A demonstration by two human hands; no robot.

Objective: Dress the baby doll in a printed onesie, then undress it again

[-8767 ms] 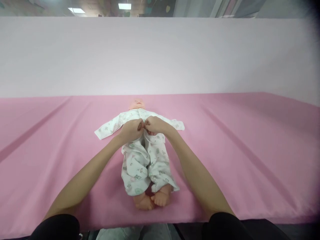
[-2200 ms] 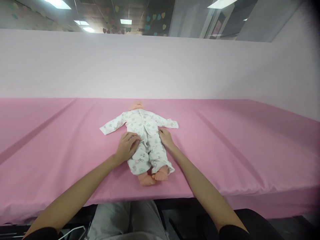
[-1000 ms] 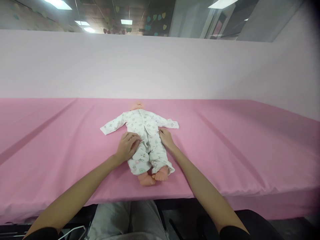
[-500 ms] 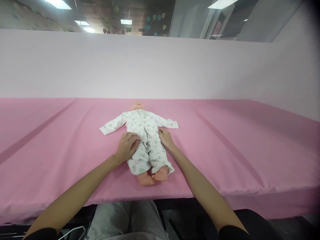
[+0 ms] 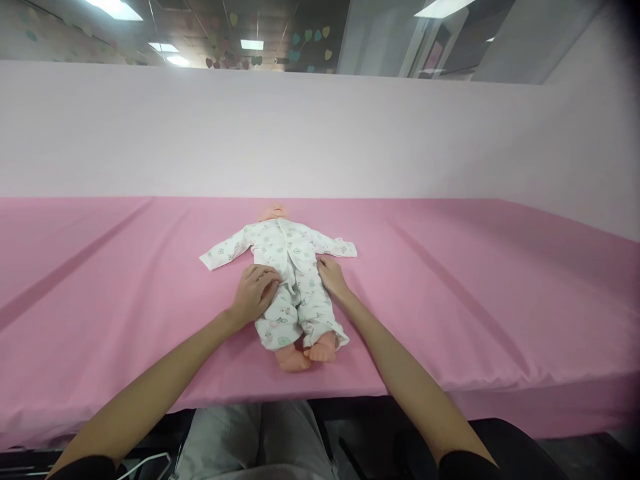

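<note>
A baby doll lies on its back on a pink cloth, its head (image 5: 275, 212) at the far end and its bare feet (image 5: 307, 357) towards me. It wears a white patterned baby romper (image 5: 287, 247) with both sleeves spread out sideways. My left hand (image 5: 256, 291) rests at the romper's left hip, fingers curled together on the fabric. On the opposite side my right hand (image 5: 330, 273) is closed at the romper's waist, its fingertips partly hidden at the fabric's edge. The doll's hands are not visible at the cuffs.
The pink tablecloth (image 5: 475, 287) covers the table and hangs over its front edge. A white partition (image 5: 280, 133) stands behind it, with glass above. Below the edge are my legs (image 5: 255, 433), a black chair (image 5: 515, 443) and a white cable (image 5: 150, 460).
</note>
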